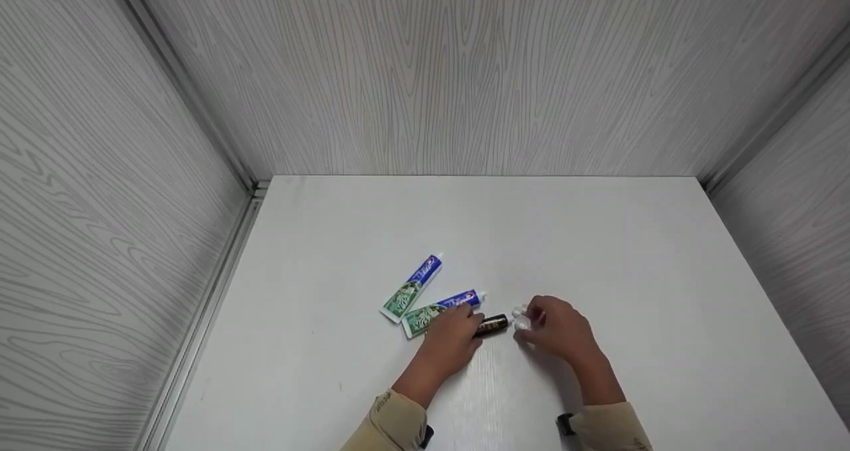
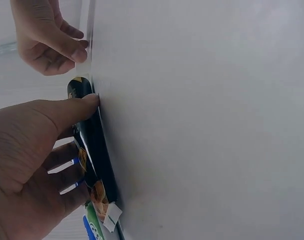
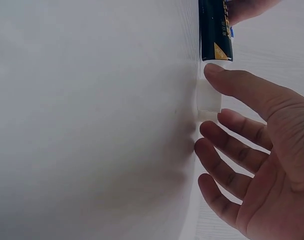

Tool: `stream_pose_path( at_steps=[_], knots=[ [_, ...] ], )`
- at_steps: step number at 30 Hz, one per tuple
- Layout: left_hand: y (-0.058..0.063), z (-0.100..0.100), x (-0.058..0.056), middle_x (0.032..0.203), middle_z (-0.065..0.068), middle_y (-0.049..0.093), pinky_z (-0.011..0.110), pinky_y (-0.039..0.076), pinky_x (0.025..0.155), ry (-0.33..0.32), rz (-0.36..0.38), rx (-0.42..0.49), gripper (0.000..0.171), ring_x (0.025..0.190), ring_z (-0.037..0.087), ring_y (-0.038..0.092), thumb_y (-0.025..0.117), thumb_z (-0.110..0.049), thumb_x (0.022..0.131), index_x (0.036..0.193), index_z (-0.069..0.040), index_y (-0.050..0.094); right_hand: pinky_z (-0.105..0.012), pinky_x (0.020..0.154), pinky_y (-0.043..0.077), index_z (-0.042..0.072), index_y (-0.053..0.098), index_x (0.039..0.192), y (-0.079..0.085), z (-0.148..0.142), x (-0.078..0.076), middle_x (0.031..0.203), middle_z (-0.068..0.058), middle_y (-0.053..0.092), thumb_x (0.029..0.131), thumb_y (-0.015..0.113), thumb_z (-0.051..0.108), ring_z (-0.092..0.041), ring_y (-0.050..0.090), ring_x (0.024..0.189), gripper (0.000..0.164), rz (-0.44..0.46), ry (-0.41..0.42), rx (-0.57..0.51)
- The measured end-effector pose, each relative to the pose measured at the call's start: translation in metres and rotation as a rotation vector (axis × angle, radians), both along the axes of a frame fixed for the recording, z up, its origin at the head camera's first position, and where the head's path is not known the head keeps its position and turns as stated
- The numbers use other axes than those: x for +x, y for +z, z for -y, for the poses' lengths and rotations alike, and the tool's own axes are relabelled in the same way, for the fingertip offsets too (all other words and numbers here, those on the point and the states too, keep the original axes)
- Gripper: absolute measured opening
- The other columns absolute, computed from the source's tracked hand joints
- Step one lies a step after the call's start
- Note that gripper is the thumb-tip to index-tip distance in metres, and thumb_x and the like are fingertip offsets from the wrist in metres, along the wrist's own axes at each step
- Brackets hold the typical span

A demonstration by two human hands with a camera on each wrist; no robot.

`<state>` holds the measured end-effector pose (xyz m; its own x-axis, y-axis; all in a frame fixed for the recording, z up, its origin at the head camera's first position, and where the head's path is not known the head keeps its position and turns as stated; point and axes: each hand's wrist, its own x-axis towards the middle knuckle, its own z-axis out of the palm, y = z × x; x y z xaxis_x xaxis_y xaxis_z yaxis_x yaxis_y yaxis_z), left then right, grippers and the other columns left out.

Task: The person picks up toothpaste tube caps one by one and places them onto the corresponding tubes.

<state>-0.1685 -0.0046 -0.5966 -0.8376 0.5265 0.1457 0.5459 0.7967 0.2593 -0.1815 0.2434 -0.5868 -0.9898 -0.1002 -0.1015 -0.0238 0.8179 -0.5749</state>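
Observation:
My left hand grips a black toothpaste tube lying on the table, thumb along its near side and fingers on the far side. Its nozzle end points at my right hand. That hand has its thumb and index finger at opposite sides of small translucent white caps, which stand on the table just off the black tube's nozzle. In the right wrist view the thumb tip meets the nearer cap, and the other fingers are spread and bent. Part of the black tube is hidden under my left hand.
Behind my left hand lies a blue and green toothpaste tube, partly covered by its fingers. Another such tube lies slanted farther back. Wood-grain panels enclose the white table at the back and sides.

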Motion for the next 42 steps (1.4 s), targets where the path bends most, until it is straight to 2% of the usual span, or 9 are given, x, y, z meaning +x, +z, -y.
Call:
stream_pose_path(
  at_steps=[8, 12, 22, 30, 37, 42],
  knots=[
    [0.004, -0.003, 0.002, 0.121, 0.008, 0.069, 0.042, 0.056, 0.096, -0.003, 0.024, 0.013, 0.035, 0.111, 0.024, 0.067, 0.076, -0.025, 0.100, 0.131, -0.009, 0.072, -0.037, 0.071, 0.049, 0.018, 0.072, 0.095, 0.002, 0.001, 0.001, 0.091, 0.003, 0.070, 0.081, 0.091, 0.028, -0.016, 0.063, 0.084, 0.026, 0.007, 0.004, -0.002],
    [0.006, -0.003, 0.006, 0.124, 0.010, 0.067, 0.046, 0.056, 0.095, -0.011, 0.031, -0.015, 0.035, 0.114, 0.026, 0.064, 0.072, -0.024, 0.104, 0.135, -0.009, 0.068, -0.037, 0.071, 0.051, 0.019, 0.071, 0.096, 0.004, -0.001, 0.003, 0.092, 0.003, 0.072, 0.083, 0.089, 0.026, -0.015, 0.065, 0.084, 0.024, 0.014, 0.006, -0.014],
    [0.013, 0.003, 0.012, 0.126, 0.011, 0.065, 0.046, 0.057, 0.092, -0.027, -0.060, -0.032, 0.038, 0.112, 0.027, 0.065, 0.064, -0.024, 0.108, 0.142, -0.008, 0.062, -0.039, 0.074, 0.053, 0.022, 0.069, 0.102, 0.018, -0.005, 0.009, 0.103, 0.003, 0.075, 0.086, 0.083, 0.025, -0.019, 0.070, 0.095, 0.021, -0.019, -0.001, -0.081],
    [0.028, 0.009, 0.018, 0.125, 0.008, 0.066, 0.042, 0.055, 0.096, -0.029, -0.053, 0.003, 0.038, 0.111, 0.021, 0.064, 0.057, -0.022, 0.111, 0.146, -0.008, 0.061, -0.039, 0.081, 0.054, 0.021, 0.073, 0.112, 0.027, -0.006, 0.016, 0.104, 0.002, 0.074, 0.093, 0.084, 0.029, -0.016, 0.068, 0.092, 0.023, -0.034, 0.070, -0.193],
    [0.040, 0.015, 0.023, 0.133, 0.007, 0.063, 0.043, 0.052, 0.109, -0.039, -0.008, 0.074, 0.045, 0.122, 0.020, 0.064, 0.060, -0.026, 0.110, 0.153, -0.012, 0.056, -0.057, 0.095, 0.055, 0.012, 0.073, 0.123, 0.041, -0.007, 0.024, 0.109, -0.001, 0.072, 0.095, 0.083, 0.025, -0.015, 0.071, 0.093, 0.033, -0.082, 0.130, -0.269],
    [0.047, 0.019, 0.028, 0.137, 0.005, 0.062, 0.044, 0.050, 0.112, -0.055, 0.011, 0.126, 0.048, 0.128, 0.021, 0.063, 0.059, -0.028, 0.111, 0.157, -0.016, 0.052, -0.055, 0.095, 0.057, 0.012, 0.073, 0.125, 0.051, -0.007, 0.030, 0.112, 0.003, 0.073, 0.094, 0.084, 0.023, -0.011, 0.071, 0.092, 0.035, -0.136, 0.176, -0.294]
  ],
)
